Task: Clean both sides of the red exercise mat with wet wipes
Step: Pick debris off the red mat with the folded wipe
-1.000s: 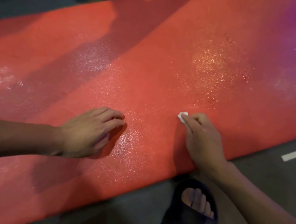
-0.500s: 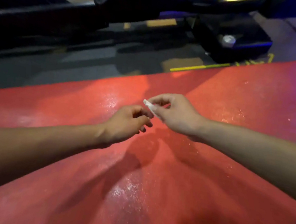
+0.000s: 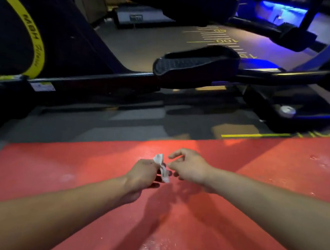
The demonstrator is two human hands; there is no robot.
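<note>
Two bare arms reach over a red exercise mat [image 3: 230,228] lying on a dark gym floor [image 3: 118,123]. The left hand [image 3: 143,174] pinches a crumpled white wet wipe [image 3: 161,166] near the mat's far edge; its fingertips are hidden. The right hand [image 3: 190,168], just beside it, hangs loosely curled, holding nothing. Behind, an elliptical machine [image 3: 197,66] reads "MBH Fitness"; floor markings read "100".

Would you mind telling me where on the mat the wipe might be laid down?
The red mat is bare between the forearms and right of the right hand. The floor strip beyond is narrow, crowded by the elliptical machine. The left hand holds the wipe.
</note>
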